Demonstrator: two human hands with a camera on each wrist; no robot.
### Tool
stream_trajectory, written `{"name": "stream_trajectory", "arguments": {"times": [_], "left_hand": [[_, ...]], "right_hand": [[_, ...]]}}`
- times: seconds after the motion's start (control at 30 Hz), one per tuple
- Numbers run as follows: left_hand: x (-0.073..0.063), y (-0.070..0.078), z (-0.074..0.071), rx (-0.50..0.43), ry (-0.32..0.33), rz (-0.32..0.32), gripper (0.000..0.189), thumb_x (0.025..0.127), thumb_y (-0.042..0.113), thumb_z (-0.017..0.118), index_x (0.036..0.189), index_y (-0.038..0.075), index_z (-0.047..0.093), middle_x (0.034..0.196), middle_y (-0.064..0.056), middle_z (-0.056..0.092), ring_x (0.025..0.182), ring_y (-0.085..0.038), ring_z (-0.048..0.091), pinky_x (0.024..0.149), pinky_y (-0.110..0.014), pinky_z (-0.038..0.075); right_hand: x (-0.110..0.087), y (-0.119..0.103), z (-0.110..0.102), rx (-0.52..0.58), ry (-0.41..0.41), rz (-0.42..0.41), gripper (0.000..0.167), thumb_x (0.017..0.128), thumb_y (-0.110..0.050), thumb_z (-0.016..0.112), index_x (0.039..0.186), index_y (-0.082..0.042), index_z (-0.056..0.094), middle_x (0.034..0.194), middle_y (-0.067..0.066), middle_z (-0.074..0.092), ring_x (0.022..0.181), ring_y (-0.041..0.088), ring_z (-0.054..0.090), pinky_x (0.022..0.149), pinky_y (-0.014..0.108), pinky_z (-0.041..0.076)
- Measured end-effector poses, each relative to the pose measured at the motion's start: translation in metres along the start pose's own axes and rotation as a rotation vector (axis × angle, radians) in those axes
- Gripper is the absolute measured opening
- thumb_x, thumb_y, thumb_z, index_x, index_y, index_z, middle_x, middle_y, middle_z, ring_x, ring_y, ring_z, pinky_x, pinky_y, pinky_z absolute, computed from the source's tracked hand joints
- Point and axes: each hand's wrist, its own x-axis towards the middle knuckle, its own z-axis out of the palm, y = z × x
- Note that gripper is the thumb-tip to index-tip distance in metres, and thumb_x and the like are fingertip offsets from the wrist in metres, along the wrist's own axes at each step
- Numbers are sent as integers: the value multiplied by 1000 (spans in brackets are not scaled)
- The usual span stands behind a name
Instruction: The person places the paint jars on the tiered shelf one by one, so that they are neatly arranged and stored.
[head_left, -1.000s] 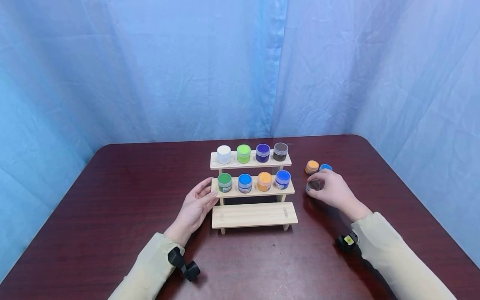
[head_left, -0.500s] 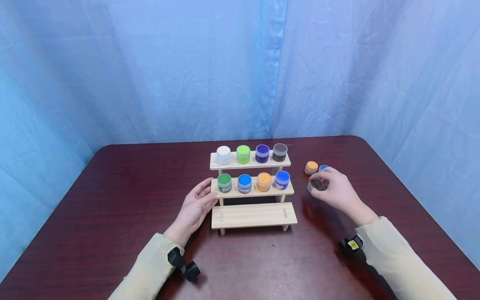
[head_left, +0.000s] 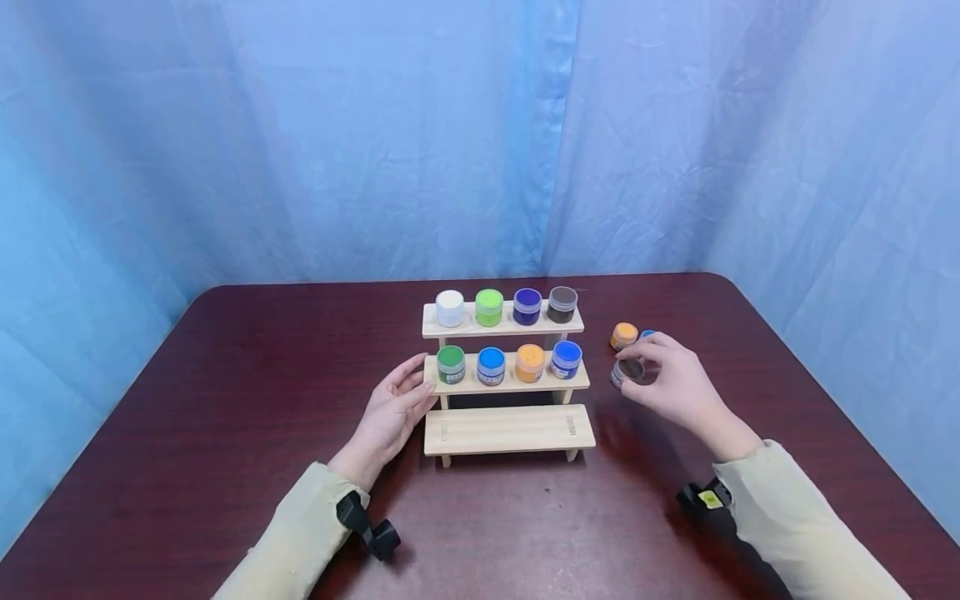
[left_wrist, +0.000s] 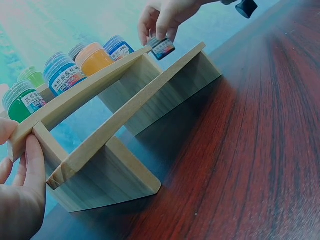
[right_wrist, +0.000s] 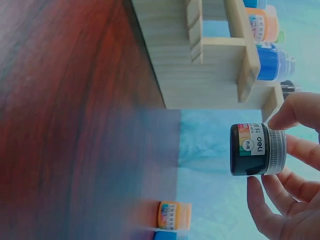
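My left hand (head_left: pixel 387 417) grips the left end of a three-step wooden stand (head_left: pixel 510 431), thumb in front and fingers beneath the middle step. My right hand (head_left: pixel 675 383) pinches a dark paint jar (right_wrist: pixel 251 149) by its lid, to the right of the stand; in the right wrist view the jar hangs above the table. Green (head_left: pixel 451 365), blue (head_left: pixel 491 367), orange (head_left: pixel 529 363) and darker blue (head_left: pixel 566 360) jars line the middle step. On the top step stand white (head_left: pixel 449 309), light green (head_left: pixel 488 308), purple (head_left: pixel 527 307) and dark brown (head_left: pixel 562 306) jars.
An orange jar (head_left: pixel 624 336) and a blue jar (head_left: pixel 648 334), partly hidden by my right hand, stand on the dark red table (head_left: pixel 225 417) right of the stand. Light blue curtains (head_left: pixel 375 142) hang behind and beside the table.
My right hand has shifted slightly rightward with the dark paint jar, and covers more of the blue jar behind it. My left hand and the stand stay as they were.
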Motion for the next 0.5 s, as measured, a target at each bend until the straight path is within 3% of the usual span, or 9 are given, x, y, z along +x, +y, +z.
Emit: {"name": "stream_trajectory", "arguments": {"times": [0.3,0.5], "left_hand": [[-1,0,0,-3,-6,13,57,93,-10,44,146,-2,25,98,2,52,81,-2,60,75,-13,52],[0,0,0,-2,-6,7,57,93,-10,44,146,-1,26,97,2,53,82,-2,60,76,-13,52]], "right_hand": [[1,-14,-7,15,60,-77,27,69,0,74,95,-8,70,94,0,58,79,10,51,65,28,56],[2,-33,-9,63,77,-146,29,67,2,74,95,-8,70,92,-1,56,78,8,53,66,25,57]]}}
